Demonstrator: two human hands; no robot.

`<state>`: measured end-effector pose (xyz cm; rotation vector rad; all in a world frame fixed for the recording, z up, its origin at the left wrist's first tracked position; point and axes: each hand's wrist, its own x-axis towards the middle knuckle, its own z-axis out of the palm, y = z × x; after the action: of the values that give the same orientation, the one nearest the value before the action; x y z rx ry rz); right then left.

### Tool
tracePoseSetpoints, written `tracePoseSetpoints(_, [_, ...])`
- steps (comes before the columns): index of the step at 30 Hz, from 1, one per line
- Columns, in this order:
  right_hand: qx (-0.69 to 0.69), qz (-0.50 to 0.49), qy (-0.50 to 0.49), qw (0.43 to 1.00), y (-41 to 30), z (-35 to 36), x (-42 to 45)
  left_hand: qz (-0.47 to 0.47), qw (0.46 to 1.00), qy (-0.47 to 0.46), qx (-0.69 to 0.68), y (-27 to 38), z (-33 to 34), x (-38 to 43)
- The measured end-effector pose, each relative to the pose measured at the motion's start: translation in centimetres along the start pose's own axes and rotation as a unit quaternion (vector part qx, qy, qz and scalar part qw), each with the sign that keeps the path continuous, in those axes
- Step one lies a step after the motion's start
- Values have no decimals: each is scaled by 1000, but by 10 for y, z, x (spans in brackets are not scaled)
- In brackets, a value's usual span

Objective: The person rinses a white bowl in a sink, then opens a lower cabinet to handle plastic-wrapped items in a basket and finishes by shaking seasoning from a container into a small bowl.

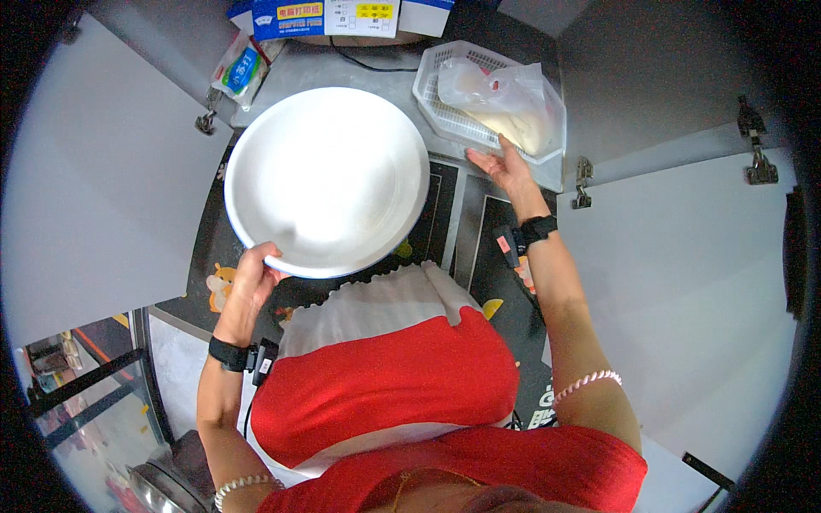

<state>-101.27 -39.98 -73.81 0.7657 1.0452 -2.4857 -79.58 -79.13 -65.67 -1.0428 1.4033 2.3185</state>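
Note:
My left hand [255, 272] grips the near-left rim of a large round white basin [327, 179] with a blue edge. The basin is tilted so its inside faces me, and nothing shows in it. To the right, my right hand [511, 170] is at the near side of a white plastic basket [442, 118], palm partly turned up and fingers apart. One fingertip overlaps the basket's rim; whether it touches is hard to tell. Inside the basket lies a translucent plastic bag [507, 106] with something pale yellow in it.
Open cabinet doors [115, 173] [673, 269] with metal hinges [582, 183] flank me. On the cabinet floor [282, 77] are a plastic packet [242, 70] and a printed cardboard box [346, 18]. A black cable [369, 66] runs behind the basin. A patterned dark mat [208, 256] lies below.

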Motion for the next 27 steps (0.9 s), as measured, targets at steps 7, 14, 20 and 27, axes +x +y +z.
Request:
tracePoseSetpoints(7, [104, -16, 25, 994, -4, -3, 25, 14, 1000, -6, -10, -1, 5, -3])
tracePoseSetpoints(14, [143, -6, 38, 989, -25, -5, 44, 22, 999, 17, 21, 10, 15, -17])
tracePoseSetpoints(20, [164, -17, 14, 986, -35, -16, 49, 23, 999, -18, 15, 14, 27, -13])
tracePoseSetpoints(27, [172, -22, -24, 984, -48, -24, 55, -4, 999, -30, 45, 20, 48, -8])
